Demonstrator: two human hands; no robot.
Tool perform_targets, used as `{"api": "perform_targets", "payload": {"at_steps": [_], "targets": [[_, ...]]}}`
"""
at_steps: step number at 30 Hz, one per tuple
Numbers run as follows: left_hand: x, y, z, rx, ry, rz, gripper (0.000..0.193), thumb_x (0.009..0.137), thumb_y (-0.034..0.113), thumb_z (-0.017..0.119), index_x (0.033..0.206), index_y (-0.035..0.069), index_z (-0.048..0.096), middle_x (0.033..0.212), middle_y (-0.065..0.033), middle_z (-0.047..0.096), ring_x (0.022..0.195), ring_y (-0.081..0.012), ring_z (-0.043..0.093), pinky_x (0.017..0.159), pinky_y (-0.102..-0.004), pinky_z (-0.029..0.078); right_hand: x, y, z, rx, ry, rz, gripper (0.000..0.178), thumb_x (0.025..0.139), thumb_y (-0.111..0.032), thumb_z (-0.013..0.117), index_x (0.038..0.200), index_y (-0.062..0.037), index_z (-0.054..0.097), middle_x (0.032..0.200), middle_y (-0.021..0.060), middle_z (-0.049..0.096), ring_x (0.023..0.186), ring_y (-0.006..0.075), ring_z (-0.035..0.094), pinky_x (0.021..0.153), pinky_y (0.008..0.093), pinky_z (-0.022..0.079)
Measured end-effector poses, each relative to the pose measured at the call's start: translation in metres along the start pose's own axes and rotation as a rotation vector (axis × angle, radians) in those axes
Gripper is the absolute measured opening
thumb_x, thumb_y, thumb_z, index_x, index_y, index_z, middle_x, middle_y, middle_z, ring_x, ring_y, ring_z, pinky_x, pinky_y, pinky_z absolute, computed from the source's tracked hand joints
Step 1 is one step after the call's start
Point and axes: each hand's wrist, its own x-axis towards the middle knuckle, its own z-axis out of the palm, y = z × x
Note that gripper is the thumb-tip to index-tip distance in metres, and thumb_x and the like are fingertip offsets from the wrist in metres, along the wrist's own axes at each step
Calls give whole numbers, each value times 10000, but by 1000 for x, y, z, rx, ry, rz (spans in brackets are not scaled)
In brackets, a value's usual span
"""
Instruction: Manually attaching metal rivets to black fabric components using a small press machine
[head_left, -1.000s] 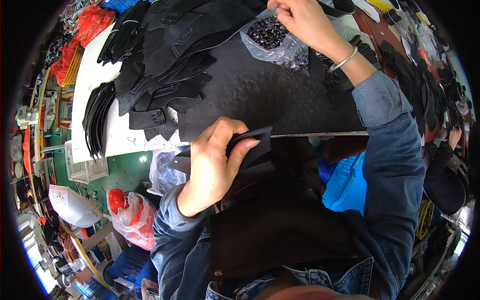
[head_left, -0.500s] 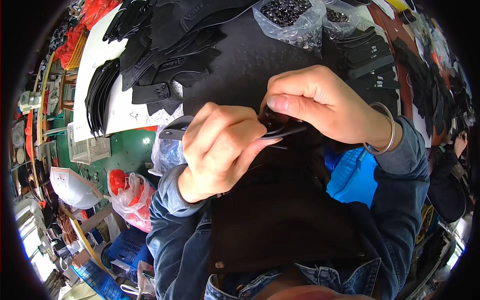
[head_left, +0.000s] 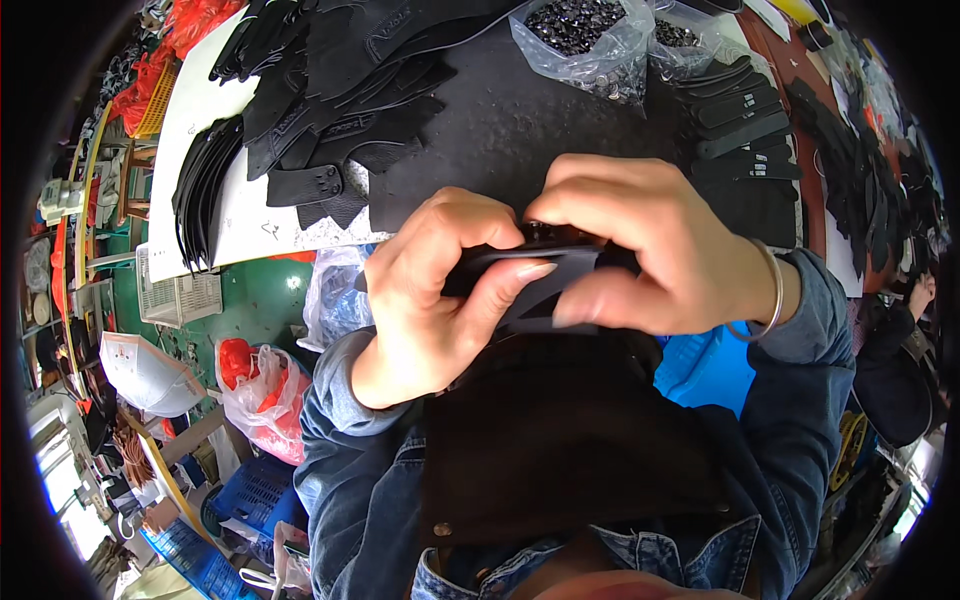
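Note:
A folded black leather-like piece [head_left: 562,272] is held up over my lap, in front of the table's near edge. My left hand [head_left: 420,300] is closed on its left part, thumb on the near face and fingers curled over the far side. My right hand [head_left: 665,245] grips its right end, with bent fingers at the top edge. The right thumb is blurred near the lower edge. Small dark shiny fittings [head_left: 540,233] show at the top of the piece between my hands; their exact kind cannot be made out.
Beyond my hands lies a dark work mat [head_left: 480,120]. Stacked black leather pieces [head_left: 350,60] and thin strips [head_left: 205,190] are at the left. A clear bag of dark shiny studs [head_left: 590,50] stands at the back; black straps [head_left: 740,110] lie right. A blue basket [head_left: 708,368] sits below.
The black piece has been turned so its flat near face shows more. My right hand has moved down slightly, its pinch opened out, the thumb now lower. The left thumb lies along the piece.

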Motion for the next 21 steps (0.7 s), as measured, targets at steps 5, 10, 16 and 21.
{"api": "perform_targets", "payload": {"at_steps": [5, 10, 16, 21], "targets": [[-1, -3, 0, -129, -16, -115, 203, 719, -16, 714, 851, -1, 560, 780, -98, 589, 666, -168, 587, 606, -254, 476, 0, 6, 10, -216, 94, -61, 293, 738, -265, 692, 758, -10, 550, 693, 93, 491, 574, 266, 506, 501, 355, 412], [-6, -2, -14, -66, 16, -112, 202, 710, -18, 713, 844, 0, 563, 771, -100, 580, 672, -196, 587, 596, -279, 472, 13, -2, 22, -220, 69, -101, 269, 719, -214, 707, 748, -16, 526, 709, 93, 490, 588, 265, 518, 512, 354, 424], [34, -4, -102, 523, 244, -32, 198, 686, 55, 755, 796, 17, 594, 707, -70, 583, 631, -169, 575, 576, -268, 452, 23, -5, 1, -59, 28, 135, 629, 810, -406, 614, 1207, 55, 452, 1094, 157, 532, 766, 196, 495, 691, 294, 408], [72, -90, -245, 1623, 190, 389, 130, 801, 214, 638, 815, 109, 562, 737, -25, 601, 586, -227, 576, 546, -358, 420, 21, 4, -4, -82, 31, 166, 538, 807, -287, 633, 1206, 34, 468, 1088, 145, 526, 732, 177, 492, 668, 284, 434]]}}
